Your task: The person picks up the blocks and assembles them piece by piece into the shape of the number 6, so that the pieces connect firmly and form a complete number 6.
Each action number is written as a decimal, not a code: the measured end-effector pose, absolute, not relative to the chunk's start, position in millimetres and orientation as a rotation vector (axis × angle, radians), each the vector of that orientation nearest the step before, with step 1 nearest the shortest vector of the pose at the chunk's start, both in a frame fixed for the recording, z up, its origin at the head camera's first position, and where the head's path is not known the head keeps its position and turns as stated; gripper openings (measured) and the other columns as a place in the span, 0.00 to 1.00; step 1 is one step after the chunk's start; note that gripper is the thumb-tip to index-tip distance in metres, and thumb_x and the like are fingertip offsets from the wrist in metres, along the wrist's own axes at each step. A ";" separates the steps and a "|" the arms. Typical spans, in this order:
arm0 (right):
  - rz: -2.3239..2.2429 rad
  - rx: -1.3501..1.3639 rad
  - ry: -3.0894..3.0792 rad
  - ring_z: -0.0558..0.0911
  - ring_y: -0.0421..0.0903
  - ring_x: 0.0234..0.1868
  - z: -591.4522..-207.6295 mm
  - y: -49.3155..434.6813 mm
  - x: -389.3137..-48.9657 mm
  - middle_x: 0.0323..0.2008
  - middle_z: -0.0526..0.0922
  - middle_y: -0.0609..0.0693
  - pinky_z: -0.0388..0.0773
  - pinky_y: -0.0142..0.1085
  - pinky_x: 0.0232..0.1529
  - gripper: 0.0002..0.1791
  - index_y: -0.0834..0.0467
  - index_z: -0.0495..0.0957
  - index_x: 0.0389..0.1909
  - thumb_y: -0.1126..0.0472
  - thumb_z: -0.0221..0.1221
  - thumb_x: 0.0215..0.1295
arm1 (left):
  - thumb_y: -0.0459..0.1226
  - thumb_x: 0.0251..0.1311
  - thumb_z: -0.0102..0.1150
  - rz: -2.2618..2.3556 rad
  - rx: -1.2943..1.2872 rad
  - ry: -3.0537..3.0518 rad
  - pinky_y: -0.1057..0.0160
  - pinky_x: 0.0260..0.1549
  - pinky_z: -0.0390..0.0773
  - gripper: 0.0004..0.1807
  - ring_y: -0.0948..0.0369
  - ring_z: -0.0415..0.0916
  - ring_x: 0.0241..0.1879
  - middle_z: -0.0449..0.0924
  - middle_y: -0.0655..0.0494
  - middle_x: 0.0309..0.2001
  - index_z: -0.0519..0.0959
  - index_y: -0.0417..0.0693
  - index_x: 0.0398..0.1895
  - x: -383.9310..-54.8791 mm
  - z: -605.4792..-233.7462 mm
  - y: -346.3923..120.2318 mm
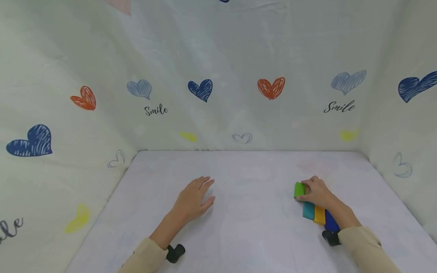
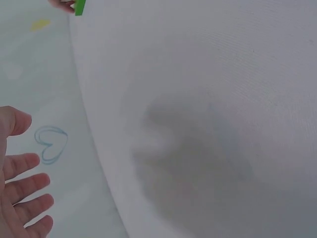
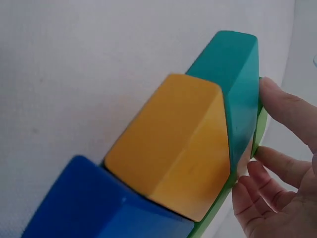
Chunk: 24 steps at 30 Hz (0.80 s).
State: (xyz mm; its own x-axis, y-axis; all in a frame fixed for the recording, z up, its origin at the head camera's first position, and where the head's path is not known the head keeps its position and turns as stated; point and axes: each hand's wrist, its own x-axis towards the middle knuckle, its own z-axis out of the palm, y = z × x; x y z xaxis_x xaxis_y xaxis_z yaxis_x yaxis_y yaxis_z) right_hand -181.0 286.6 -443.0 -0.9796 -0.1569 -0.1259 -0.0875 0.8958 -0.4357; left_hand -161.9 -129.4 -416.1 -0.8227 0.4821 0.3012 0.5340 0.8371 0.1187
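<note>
At lower right, right hand (image 1: 319, 194) pinches a green block (image 1: 299, 190), teal block (image 1: 308, 211), yellow block (image 1: 319, 215), blue block (image 1: 331, 222) side by side just below, left hand (image 1: 192, 201) at lower centre-left, fingers (image 2: 28, 187) apart.

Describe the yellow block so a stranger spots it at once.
On the white table's right side, find the right hand pinching a green block. Just below it in the head view sit a teal block, the yellow block and a blue block. The yellow block is the middle one, warm-coloured between two cool neighbours.
</note>
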 end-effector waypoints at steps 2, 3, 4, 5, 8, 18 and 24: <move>-0.639 -0.193 2.902 0.67 0.58 0.42 -443.7 286.7 -182.6 0.44 0.67 0.68 0.73 0.47 0.39 0.42 0.75 0.66 0.56 0.49 0.68 0.48 | 0.48 0.60 0.54 -0.280 -0.776 -2.757 0.54 0.59 0.67 0.27 0.51 0.68 0.60 0.72 0.49 0.60 0.70 0.47 0.61 -161.3 -415.2 -130.3; -0.631 -0.192 2.900 0.67 0.58 0.42 -443.6 286.7 -183.3 0.44 0.67 0.68 0.73 0.48 0.40 0.42 0.75 0.66 0.56 0.49 0.68 0.48 | 0.48 0.60 0.54 -0.276 -0.776 -2.756 0.54 0.59 0.67 0.27 0.51 0.68 0.60 0.72 0.49 0.60 0.70 0.47 0.61 -161.1 -414.8 -130.6; -0.625 -0.196 2.899 0.67 0.59 0.42 -443.4 286.9 -184.1 0.44 0.67 0.68 0.73 0.48 0.40 0.42 0.75 0.66 0.55 0.50 0.68 0.48 | 0.48 0.60 0.54 -0.276 -0.775 -2.757 0.54 0.59 0.67 0.27 0.51 0.68 0.60 0.72 0.49 0.60 0.70 0.47 0.61 -160.9 -414.6 -131.0; -0.618 -0.196 2.896 0.67 0.58 0.42 -443.3 286.9 -184.9 0.44 0.67 0.68 0.73 0.48 0.40 0.42 0.76 0.66 0.55 0.50 0.68 0.48 | 0.48 0.60 0.53 -0.276 -0.773 -2.757 0.54 0.59 0.67 0.27 0.51 0.69 0.60 0.72 0.49 0.60 0.70 0.47 0.61 -160.5 -414.5 -131.5; -0.612 -0.204 2.871 0.67 0.58 0.42 -443.3 285.6 -187.0 0.43 0.67 0.67 0.73 0.49 0.41 0.43 0.76 0.66 0.55 0.49 0.68 0.47 | 0.49 0.60 0.54 -0.266 -0.760 -2.770 0.54 0.58 0.67 0.27 0.51 0.69 0.60 0.72 0.49 0.59 0.70 0.46 0.61 -158.1 -416.0 -134.1; -0.640 -0.213 2.893 0.68 0.55 0.39 -446.4 281.9 -187.0 0.43 0.68 0.67 0.73 0.48 0.40 0.43 0.76 0.68 0.52 0.45 0.68 0.47 | 0.48 0.60 0.54 -0.252 -0.760 -2.776 0.54 0.58 0.68 0.27 0.51 0.70 0.59 0.73 0.49 0.58 0.70 0.47 0.61 -160.2 -419.8 -134.1; -0.726 -0.206 2.891 0.70 0.54 0.39 -445.1 272.8 -186.7 0.44 0.71 0.69 0.72 0.47 0.41 0.44 0.78 0.66 0.53 0.45 0.67 0.49 | 0.49 0.59 0.54 -0.232 -0.751 -2.784 0.55 0.57 0.69 0.28 0.51 0.70 0.58 0.74 0.49 0.58 0.70 0.46 0.60 -162.6 -420.4 -133.3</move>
